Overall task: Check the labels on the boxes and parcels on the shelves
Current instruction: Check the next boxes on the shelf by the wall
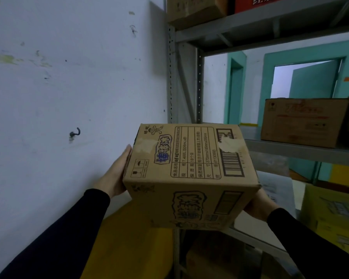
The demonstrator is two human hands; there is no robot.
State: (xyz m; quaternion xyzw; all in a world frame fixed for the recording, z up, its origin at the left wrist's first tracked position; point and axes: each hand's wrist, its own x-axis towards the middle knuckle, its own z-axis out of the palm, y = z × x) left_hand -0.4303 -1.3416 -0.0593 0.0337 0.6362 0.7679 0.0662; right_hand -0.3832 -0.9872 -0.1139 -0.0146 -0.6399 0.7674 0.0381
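Observation:
A brown cardboard box with blue printed characters, a spec table and a barcode on its top face is held up in front of the metal shelf unit. My left hand presses flat against the box's left side, fingers straight. My right hand supports the box's lower right side; its fingers are hidden behind the box. Both arms wear black sleeves.
A white wall stands close on the left, with a small hook. On the shelves are another brown box, a yellow box, and boxes on the top shelf. Teal door frames show behind.

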